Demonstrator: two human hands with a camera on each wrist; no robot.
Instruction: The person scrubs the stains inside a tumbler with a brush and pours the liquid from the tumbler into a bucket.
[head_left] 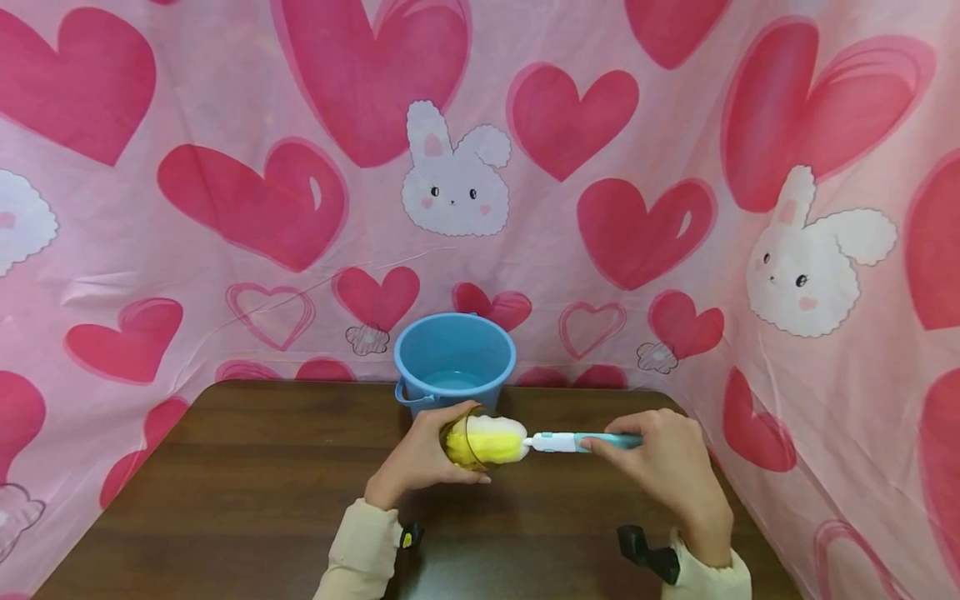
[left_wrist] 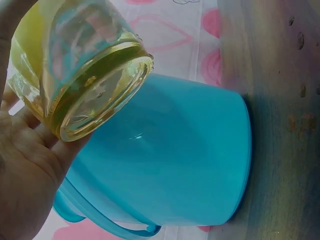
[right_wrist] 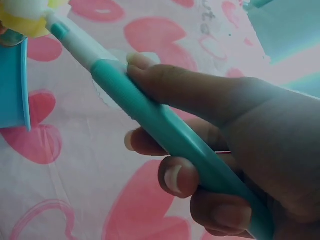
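Though left-wrist view only, glass base (left_wrist: 107,95)

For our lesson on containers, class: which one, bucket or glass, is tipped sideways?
The amber glass in the left hand; its mouth faces the right hand, whereas the blue bucket stands upright on the table.

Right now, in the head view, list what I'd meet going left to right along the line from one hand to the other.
Left hand → glass → sponge → handle → right hand.
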